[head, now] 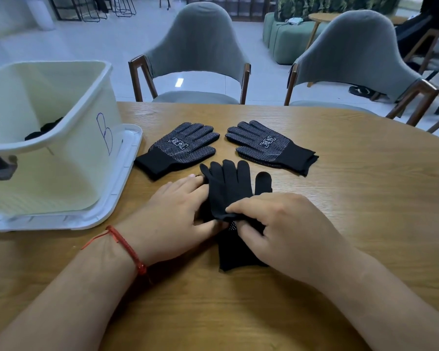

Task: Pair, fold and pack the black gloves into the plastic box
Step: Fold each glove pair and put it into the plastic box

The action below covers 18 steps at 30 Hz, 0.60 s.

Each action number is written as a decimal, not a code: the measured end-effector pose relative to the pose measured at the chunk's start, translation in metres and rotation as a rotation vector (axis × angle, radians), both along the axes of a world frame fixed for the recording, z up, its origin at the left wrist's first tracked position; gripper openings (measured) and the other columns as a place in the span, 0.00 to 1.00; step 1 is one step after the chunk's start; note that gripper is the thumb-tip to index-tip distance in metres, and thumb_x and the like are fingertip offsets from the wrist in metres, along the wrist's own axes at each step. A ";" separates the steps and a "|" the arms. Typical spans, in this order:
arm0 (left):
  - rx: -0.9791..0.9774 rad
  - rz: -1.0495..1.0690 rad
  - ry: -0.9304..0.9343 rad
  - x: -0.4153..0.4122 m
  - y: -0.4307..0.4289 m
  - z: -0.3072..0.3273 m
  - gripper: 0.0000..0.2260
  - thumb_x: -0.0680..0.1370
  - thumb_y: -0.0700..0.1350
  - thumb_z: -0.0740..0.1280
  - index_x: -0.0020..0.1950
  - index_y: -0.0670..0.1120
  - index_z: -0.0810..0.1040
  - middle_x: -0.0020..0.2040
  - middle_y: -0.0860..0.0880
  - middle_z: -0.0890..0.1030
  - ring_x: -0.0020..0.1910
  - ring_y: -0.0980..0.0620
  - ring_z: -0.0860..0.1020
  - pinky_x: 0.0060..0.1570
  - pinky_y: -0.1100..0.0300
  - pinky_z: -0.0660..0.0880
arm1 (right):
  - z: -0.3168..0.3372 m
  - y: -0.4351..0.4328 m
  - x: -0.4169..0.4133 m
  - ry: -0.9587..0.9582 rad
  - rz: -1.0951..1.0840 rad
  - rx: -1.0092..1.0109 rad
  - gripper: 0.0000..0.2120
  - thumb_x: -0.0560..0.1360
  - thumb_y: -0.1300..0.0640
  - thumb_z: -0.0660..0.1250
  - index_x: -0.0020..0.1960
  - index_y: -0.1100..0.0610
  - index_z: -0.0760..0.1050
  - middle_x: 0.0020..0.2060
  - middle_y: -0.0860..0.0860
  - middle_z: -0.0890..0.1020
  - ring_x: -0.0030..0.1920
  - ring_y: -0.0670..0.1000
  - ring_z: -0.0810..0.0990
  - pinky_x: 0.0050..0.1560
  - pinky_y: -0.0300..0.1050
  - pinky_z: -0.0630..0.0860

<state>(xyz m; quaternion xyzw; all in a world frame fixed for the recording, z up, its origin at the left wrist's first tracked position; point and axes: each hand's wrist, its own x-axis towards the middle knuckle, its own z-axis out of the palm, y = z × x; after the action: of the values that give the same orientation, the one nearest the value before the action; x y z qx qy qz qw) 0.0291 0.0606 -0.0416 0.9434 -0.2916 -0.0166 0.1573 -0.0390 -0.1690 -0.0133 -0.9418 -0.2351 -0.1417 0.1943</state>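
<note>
A black glove pair (230,188) lies stacked on the wooden table in front of me, fingers pointing away, cuff near me. My left hand (178,214) presses on its left side. My right hand (284,224) pinches a raised fold of the top glove at the middle. Two more stacks of black gloves with white dots lie beyond: the left dotted gloves (180,149) and the right dotted gloves (269,146). The white plastic box (61,138) marked "B" stands at the left, with dark gloves (45,129) inside.
The box rests on its white lid (127,168). The round wooden table (365,198) has its far edge behind the gloves. Two grey chairs (195,49) stand across the table. A red cord circles my left wrist (127,249).
</note>
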 end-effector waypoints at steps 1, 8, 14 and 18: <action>0.002 0.002 0.005 -0.001 0.000 0.001 0.33 0.77 0.73 0.57 0.78 0.59 0.68 0.78 0.58 0.68 0.80 0.53 0.63 0.77 0.47 0.64 | 0.001 0.000 0.000 0.014 0.005 -0.005 0.14 0.78 0.50 0.65 0.59 0.47 0.85 0.44 0.42 0.87 0.46 0.46 0.84 0.46 0.51 0.82; -0.131 0.109 0.038 -0.006 0.005 0.016 0.41 0.72 0.65 0.68 0.82 0.51 0.63 0.79 0.54 0.68 0.79 0.57 0.63 0.76 0.67 0.56 | 0.003 -0.004 0.002 0.145 0.020 -0.049 0.22 0.72 0.46 0.60 0.61 0.43 0.83 0.53 0.38 0.85 0.55 0.45 0.82 0.54 0.51 0.81; -0.155 0.143 0.082 -0.013 0.009 0.018 0.47 0.71 0.70 0.69 0.84 0.54 0.57 0.79 0.58 0.66 0.78 0.60 0.63 0.76 0.65 0.59 | 0.008 -0.011 0.005 0.206 0.052 0.060 0.19 0.74 0.48 0.61 0.58 0.43 0.86 0.51 0.35 0.85 0.54 0.40 0.81 0.55 0.47 0.80; -0.100 0.150 0.067 -0.016 0.009 0.019 0.46 0.66 0.75 0.55 0.80 0.56 0.65 0.78 0.59 0.67 0.77 0.59 0.63 0.74 0.65 0.58 | 0.010 -0.013 0.005 0.192 0.057 0.093 0.18 0.73 0.48 0.62 0.57 0.43 0.87 0.50 0.35 0.86 0.53 0.39 0.82 0.54 0.46 0.81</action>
<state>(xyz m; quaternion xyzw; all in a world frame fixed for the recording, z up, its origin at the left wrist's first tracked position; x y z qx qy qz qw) 0.0136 0.0696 -0.0228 0.9524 -0.2154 -0.0220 0.2146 -0.0342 -0.1818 -0.0031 -0.9338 -0.2353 -0.0560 0.2635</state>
